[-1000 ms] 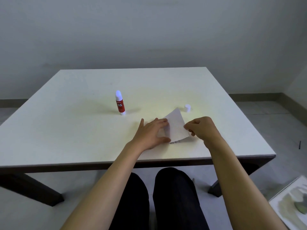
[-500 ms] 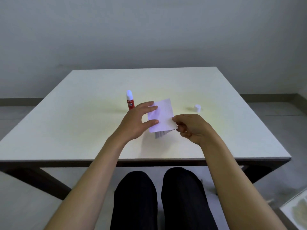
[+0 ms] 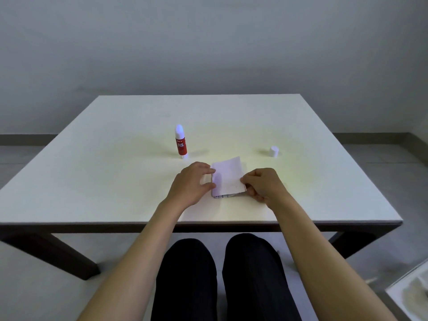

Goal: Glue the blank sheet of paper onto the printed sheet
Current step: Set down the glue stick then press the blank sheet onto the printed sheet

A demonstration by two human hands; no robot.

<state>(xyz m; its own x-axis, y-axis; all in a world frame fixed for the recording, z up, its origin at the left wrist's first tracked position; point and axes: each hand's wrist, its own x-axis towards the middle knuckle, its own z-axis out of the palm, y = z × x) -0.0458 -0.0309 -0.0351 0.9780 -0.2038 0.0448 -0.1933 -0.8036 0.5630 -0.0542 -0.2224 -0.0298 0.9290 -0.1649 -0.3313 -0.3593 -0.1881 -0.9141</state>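
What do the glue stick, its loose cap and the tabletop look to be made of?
The glue stick looks like plastic: a red label with white lettering, and pale glue exposed at the top. The cap is a small white cylinder, probably matt plastic. The table has a smooth, cream top, likely laminate or painted board, on a dark frame; I can't tell which.

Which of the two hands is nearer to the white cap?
Right. The right hand lies below the white cap; the left hand is further left, near the glue stick.
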